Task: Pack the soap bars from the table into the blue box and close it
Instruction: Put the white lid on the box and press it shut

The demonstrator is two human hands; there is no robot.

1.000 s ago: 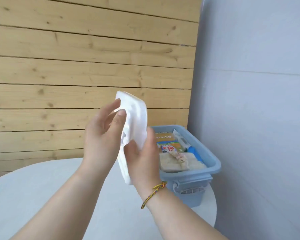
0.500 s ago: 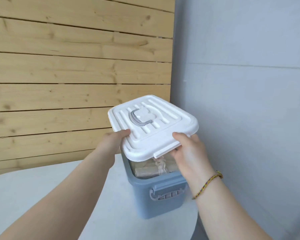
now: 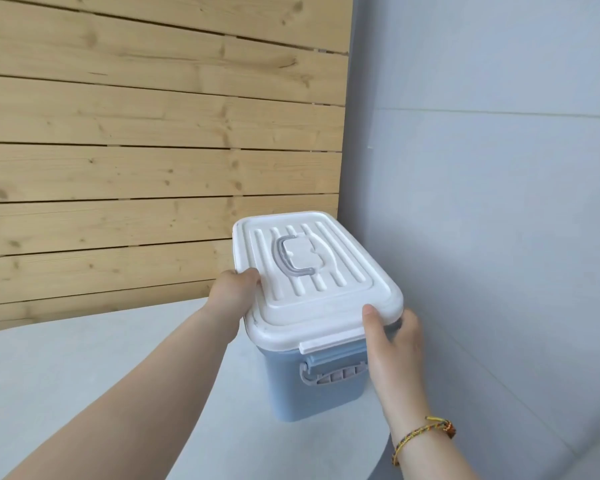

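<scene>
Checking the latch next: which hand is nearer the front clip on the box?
Right. The right hand grips the lid corner just beside the clip; the left hand holds the lid's far-left edge.

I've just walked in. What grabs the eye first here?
The white ribbed lid with its grey handle, sitting on the blue box at the table's right edge. The left hand and right hand grip its near corners, before a wooden plank wall.

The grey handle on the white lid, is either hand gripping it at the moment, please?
No, the grey handle lies untouched while the left hand and right hand hold the white lid edges.
</scene>
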